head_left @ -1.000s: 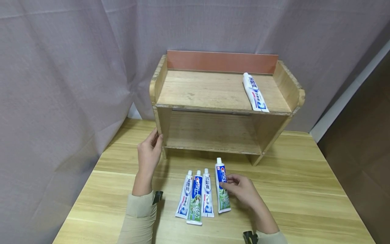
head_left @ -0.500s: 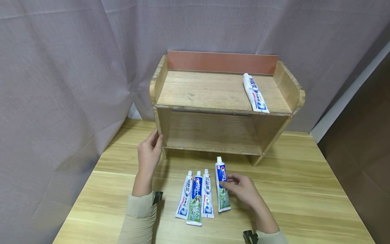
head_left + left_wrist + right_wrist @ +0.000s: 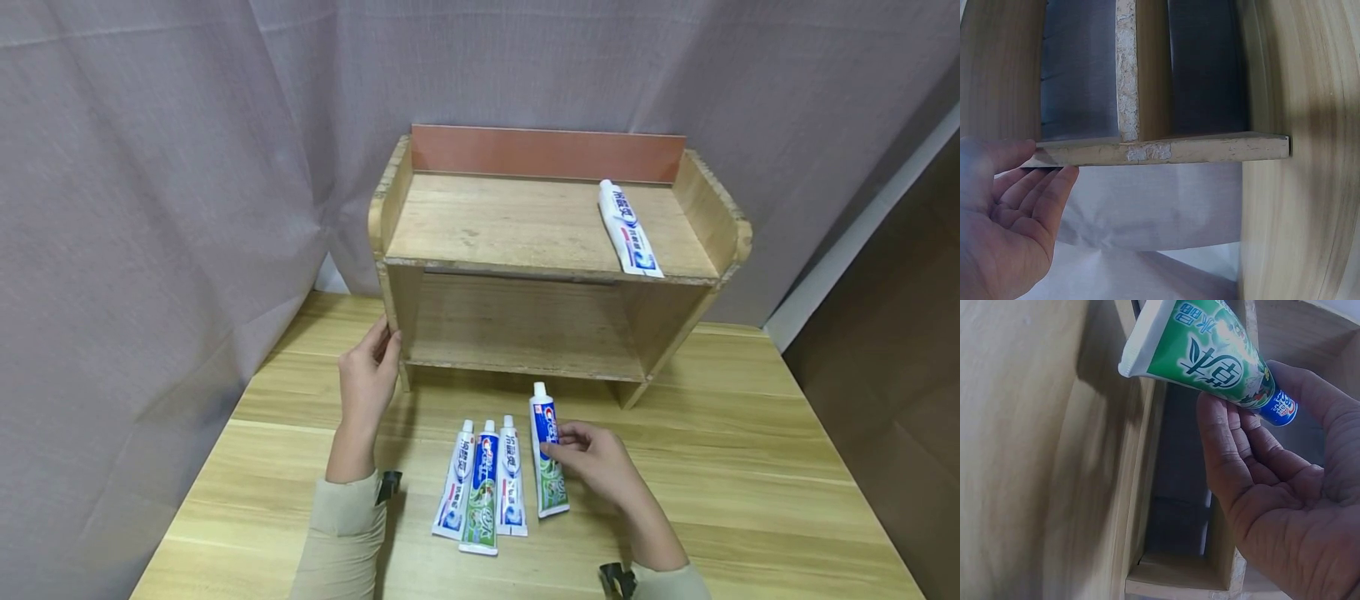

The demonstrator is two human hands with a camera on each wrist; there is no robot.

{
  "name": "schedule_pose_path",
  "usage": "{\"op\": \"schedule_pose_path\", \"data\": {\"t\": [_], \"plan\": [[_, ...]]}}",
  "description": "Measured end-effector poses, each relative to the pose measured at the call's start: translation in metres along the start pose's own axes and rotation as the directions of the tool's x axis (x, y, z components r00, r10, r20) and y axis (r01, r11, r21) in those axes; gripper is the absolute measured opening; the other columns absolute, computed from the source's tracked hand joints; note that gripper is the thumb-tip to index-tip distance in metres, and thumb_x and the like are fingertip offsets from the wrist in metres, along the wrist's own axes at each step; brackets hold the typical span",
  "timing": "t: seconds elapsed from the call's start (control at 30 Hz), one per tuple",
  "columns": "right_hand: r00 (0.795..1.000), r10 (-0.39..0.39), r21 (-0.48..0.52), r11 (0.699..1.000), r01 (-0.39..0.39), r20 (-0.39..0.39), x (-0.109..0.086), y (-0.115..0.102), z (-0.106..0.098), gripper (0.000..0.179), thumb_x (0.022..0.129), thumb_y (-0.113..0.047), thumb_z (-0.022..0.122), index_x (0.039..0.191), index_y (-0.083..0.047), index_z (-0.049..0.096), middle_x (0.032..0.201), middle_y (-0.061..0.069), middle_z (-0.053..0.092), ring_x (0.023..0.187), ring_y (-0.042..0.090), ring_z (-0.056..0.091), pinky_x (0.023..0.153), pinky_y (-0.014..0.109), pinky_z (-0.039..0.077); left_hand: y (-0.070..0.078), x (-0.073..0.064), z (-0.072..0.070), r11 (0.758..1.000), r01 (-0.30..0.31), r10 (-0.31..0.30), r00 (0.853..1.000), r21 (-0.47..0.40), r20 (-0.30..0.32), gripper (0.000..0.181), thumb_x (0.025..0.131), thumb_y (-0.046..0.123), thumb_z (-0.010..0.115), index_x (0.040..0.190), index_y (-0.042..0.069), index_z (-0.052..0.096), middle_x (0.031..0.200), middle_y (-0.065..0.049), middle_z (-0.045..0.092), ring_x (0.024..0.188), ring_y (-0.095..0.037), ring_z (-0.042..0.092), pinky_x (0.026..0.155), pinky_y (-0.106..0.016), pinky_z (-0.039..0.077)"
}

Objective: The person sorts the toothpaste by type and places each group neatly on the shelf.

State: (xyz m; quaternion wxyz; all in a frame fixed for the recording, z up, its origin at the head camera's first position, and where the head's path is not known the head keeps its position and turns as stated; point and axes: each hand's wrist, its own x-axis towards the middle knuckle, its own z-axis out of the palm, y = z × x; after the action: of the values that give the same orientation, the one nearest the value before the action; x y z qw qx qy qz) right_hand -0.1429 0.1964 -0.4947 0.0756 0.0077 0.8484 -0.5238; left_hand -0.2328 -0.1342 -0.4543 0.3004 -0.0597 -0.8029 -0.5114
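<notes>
Fingers (image 3: 1221, 440) pinch Crest tube (image 3: 551, 481); only head view shows cap (image 3: 539, 388).

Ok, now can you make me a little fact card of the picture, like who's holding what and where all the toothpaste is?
Left hand: pinches the side of the wooden shelf
Right hand: holds a blue-and-green toothpaste tube
On the table: left white tube, middle blue-and-green tube, right white tube, lying close together
On the top board: upper white tube, cap toward the back
Tubes altogether: five
Behind the shelf: grey curtain
</notes>
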Motion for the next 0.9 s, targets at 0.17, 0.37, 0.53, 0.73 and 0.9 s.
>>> {"op": "schedule_pose_path", "data": {"t": [0.17,0.37,0.53,0.73,0.9], "plan": [[1.000,-0.018,-0.013,1.000,0.018,-0.002,0.001,-0.003,-0.001,0.041,0.083,-0.025,0.083,0.112,0.001,0.070,0.093,0.008,0.072,0.084,0.019,0.067,0.074,0.025,0.061,0.000,0.000,0.000,1.000,0.003,-0.003,1.000,-0.003,0.001,0.035,0.099,0.011,0.065,0.132,-0.001,0.063,0.118,-0.022,0.069,0.103,-0.029,0.072,0.083,-0.021,0.060],[0.998,-0.057,-0.028,0.998,0.057,-0.008,0.000,-0.010,-0.005,0.041,0.084,-0.024,0.083,0.112,0.003,0.070,0.094,0.008,0.072,0.084,0.019,0.067,0.073,0.025,0.060,0.000,0.000,0.000,1.000,0.011,-0.011,1.000,0.003,-0.001,0.035,0.099,0.011,0.065,0.132,0.000,0.063,0.117,-0.022,0.069,0.103,-0.029,0.072,0.083,-0.021,0.060],[0.999,-0.047,-0.038,0.998,0.046,-0.013,0.001,-0.012,-0.006,0.042,0.084,-0.025,0.083,0.112,0.003,0.069,0.095,0.008,0.072,0.086,0.019,0.067,0.073,0.025,0.061,0.000,0.000,0.000,1.000,0.007,-0.007,1.000,0.002,0.001,0.035,0.099,0.011,0.065,0.132,0.000,0.063,0.117,-0.022,0.069,0.103,-0.029,0.072,0.083,-0.023,0.060],[0.999,-0.039,-0.047,0.998,0.038,-0.017,0.003,-0.013,-0.009,0.041,0.084,-0.026,0.083,0.112,0.001,0.070,0.096,0.009,0.072,0.086,0.020,0.067,0.075,0.026,0.061,-0.001,0.000,0.000,1.000,-0.001,0.001,1.000,-0.001,-0.004,0.036,0.099,0.012,0.065,0.132,0.000,0.063,0.119,-0.022,0.068,0.104,-0.029,0.071,0.083,-0.026,0.061],[0.999,-0.046,-0.062,0.997,0.045,-0.019,0.004,-0.015,-0.011,0.043,0.085,-0.026,0.082,0.113,0.003,0.069,0.098,0.010,0.072,0.088,0.021,0.068,0.075,0.026,0.061,-0.001,0.000,0.001,1.000,-0.008,0.008,1.000,-0.007,-0.002,0.036,0.099,0.012,0.065,0.133,-0.001,0.062,0.119,-0.022,0.068,0.105,-0.031,0.071,0.084,-0.027,0.061]]}}
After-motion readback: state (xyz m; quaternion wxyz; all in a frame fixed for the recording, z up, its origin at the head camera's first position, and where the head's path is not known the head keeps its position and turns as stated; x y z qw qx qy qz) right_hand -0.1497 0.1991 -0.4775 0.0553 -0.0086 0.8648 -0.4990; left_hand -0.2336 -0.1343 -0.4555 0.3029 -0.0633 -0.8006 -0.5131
